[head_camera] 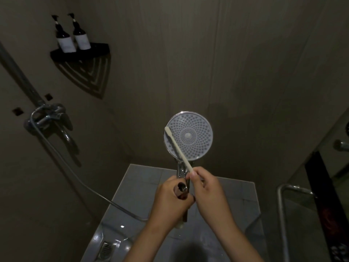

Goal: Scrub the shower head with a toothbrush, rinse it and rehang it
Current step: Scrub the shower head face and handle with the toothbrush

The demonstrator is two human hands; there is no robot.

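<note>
A left hand [171,197] grips the chrome handle of a shower head [188,136], its round, white, dotted face raised just above both hands. The right hand [205,188] pinches a pale toothbrush [178,149] whose tip apparently touches the face's left edge. Two dark bottles [72,35] stand on a black corner shelf [79,52].

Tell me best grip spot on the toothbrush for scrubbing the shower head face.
Grip the toothbrush at the bare handle end, coming from below, as the right hand does. The bristle end lies on the nozzle face of the shower head, so a low grip probably keeps fingers off it.
</note>
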